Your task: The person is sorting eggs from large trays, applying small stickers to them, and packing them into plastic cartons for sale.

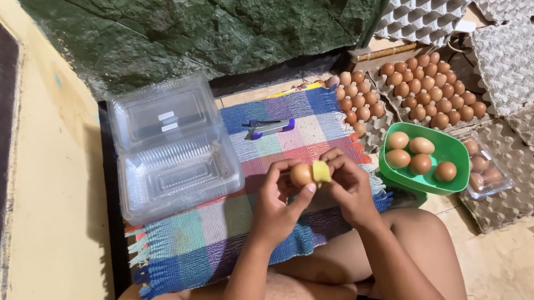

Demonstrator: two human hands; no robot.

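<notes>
Crossed bare legs (pixel 292 298) nearest, brown egg (pixel 299 175) gripped by closed left hand (pixel 276 206), yellow sponge (pixel 321 172) pinched in right hand (pixel 352 190) — pressed against egg — above checked woven mat (pixel 222 230), green bowl of eggs (pixel 451 148) just beside.

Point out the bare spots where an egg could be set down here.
Free: the striped mat between the clear plastic boxes and the full egg trays, apart from the stapler; also the mat's near edge. Crowded: the green bowl, nearly full.
</notes>
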